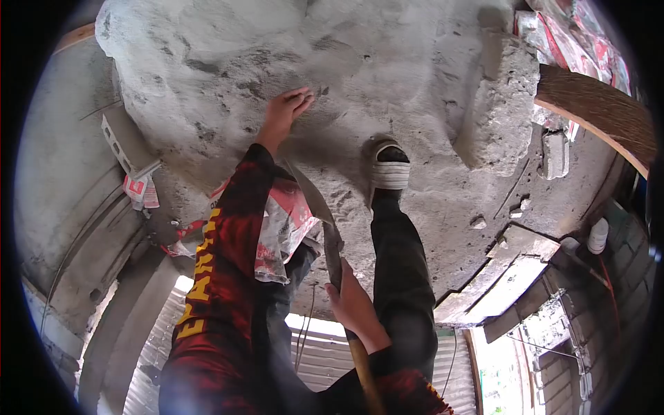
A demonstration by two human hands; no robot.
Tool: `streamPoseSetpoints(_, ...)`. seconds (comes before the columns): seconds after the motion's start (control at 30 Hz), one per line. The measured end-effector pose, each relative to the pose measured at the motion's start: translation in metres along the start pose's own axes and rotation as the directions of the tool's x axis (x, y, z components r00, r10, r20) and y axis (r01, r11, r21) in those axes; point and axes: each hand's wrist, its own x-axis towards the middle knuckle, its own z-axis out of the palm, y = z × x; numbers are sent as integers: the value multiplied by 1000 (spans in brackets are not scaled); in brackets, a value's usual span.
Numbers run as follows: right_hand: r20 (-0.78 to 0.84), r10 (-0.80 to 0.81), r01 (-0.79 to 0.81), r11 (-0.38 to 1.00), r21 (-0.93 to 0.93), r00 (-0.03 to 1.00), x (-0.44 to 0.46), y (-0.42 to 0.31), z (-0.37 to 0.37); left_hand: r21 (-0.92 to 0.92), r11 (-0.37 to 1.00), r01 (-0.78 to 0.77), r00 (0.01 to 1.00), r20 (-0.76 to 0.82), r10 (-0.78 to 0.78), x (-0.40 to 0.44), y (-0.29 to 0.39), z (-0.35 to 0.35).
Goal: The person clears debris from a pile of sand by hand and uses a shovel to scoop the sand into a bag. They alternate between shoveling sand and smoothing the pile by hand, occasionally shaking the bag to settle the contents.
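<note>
My left hand (285, 116) reaches over the heap of grey cement-like powder (387, 76), its fingers bent together; whatever may be between the fingertips is hidden. My right hand (354, 304) is closed round the neck of a shovel (322, 214). The shovel's metal blade, seen nearly edge-on, points up toward the heap, and its wooden handle (363, 377) runs down past my right wrist. Below my left forearm lies a torn red and white cement bag (287, 214). My foot in a striped slipper (391, 173) stands at the heap's near edge.
A hollow concrete block (126, 142) stands at the left. On the right are a curved wooden board (598, 107), more crumpled bags (574, 41), broken concrete pieces (555, 153) and flat boards (501, 273). A white container (597, 236) sits at the far right. Corrugated sheets (325, 353) line the bottom.
</note>
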Motion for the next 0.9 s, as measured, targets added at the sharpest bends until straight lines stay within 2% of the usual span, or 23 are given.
streamPoseSetpoints(0.07, 3, -1, 1, 1000, -2, 1000, 1, -1, 0, -266, 964, 13, 989, 143, 27, -8, 7, -4)
streamPoseSetpoints(0.1, 1, -5, 5, 1000, -9, 1000, 1, -1, 0, -270, 963, 10, 990, 139, 28, -10, 10, -4)
streamPoseSetpoints(0.17, -3, -8, 8, 1000, -25, 1000, 0, 0, -1, -391, 920, 14, 982, 178, 61, -14, 11, -2)
streamPoseSetpoints(0.3, 20, 31, -30, 999, -40, 999, 2, -5, 1, -376, 927, -6, 985, 157, 70, -13, 12, -7)
streamPoseSetpoints(0.37, 14, 9, -9, 999, -31, 1000, 1, -6, 2, -206, 979, -6, 996, 83, 23, -10, 10, -8)
streamPoseSetpoints(0.4, 12, 9, -9, 999, -32, 1000, 1, -5, 3, -208, 978, -6, 996, 83, 24, -10, 13, -10)
streamPoseSetpoints(0.43, 8, 5, -5, 999, -44, 1000, 1, -3, 4, 98, 993, -64, 997, 51, 59, -9, 17, -13)
streamPoseSetpoints(0.47, 4, 1, -1, 999, -54, 1000, 1, -2, 6, 397, 912, -106, 994, 32, 102, -9, 19, -14)
streamPoseSetpoints(0.5, 3, 2, -2, 999, -55, 1000, 1, 0, 7, 396, 912, -106, 994, 33, 101, -9, 13, -14)
streamPoseSetpoints(0.53, -15, -15, 14, 998, -55, 1000, 2, 1, 9, 746, 586, -317, 928, 117, 353, -10, 4, -11)
streamPoseSetpoints(0.57, -33, -32, 30, 998, -54, 999, 4, 2, 11, 911, 95, -401, 803, 299, 515, -8, -5, -8)
streamPoseSetpoints(0.6, -30, -32, 30, 998, -53, 999, 4, 0, 11, 912, 95, -398, 805, 298, 514, -9, -8, 1)
streamPoseSetpoints(0.67, -4, -7, 7, 1000, 7, 1000, 1, -8, 6, 905, -84, -417, 819, 415, 396, -9, -9, 30)
streamPoseSetpoints(0.8, -24, 20, -22, 995, -100, 1000, 2, 2, 9, 915, -119, -384, 801, 395, 449, 6, -38, 58)
streamPoseSetpoints(0.87, -72, -83, 74, 990, -120, 994, 3, 10, 12, 943, -167, -287, 887, 328, 327, 18, -45, 57)
streamPoseSetpoints(0.9, -67, -78, 69, 990, -126, 995, 4, 9, 10, 945, -161, -283, 890, 322, 324, 25, -46, 55)
